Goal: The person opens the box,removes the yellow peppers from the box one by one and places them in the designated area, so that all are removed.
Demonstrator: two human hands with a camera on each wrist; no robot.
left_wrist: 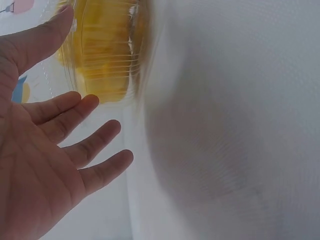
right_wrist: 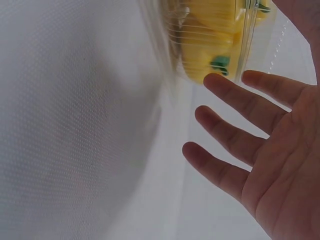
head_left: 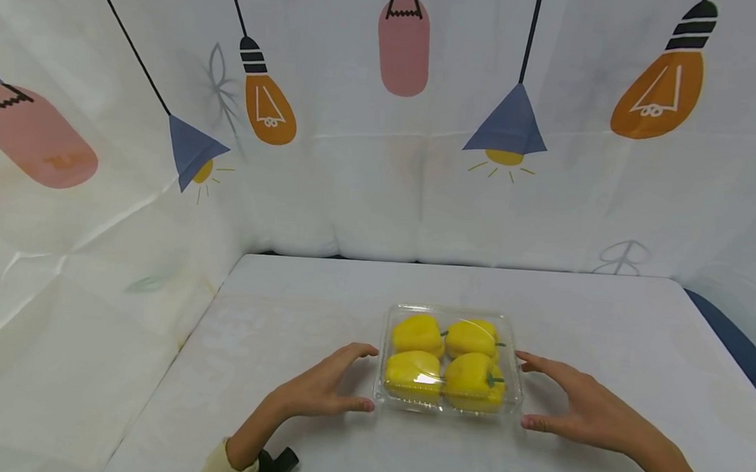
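A clear plastic clamshell box (head_left: 512,397) sits shut on the white table, with several yellow bell peppers (head_left: 473,382) with green stems inside. To its left is my left hand (head_left: 318,387), fingers spread and fairly straight, thumb toward the near corner. My right hand (head_left: 578,407) mirrors it on the right side, fingers extended toward the box. Both wrist views show open palms, the left hand (left_wrist: 45,165) and the right hand (right_wrist: 285,160), with nothing gripped. Fingertips come right up to the box sides; whether they touch it, I cannot tell.
The white table (head_left: 296,296) spreads around the box. A white curtain (head_left: 355,191) printed with lamps and bulbs hangs behind and along the left. Dark straps (head_left: 278,465) sit on the wrists. Something dark blue (head_left: 735,344) lies beyond the table's right edge.
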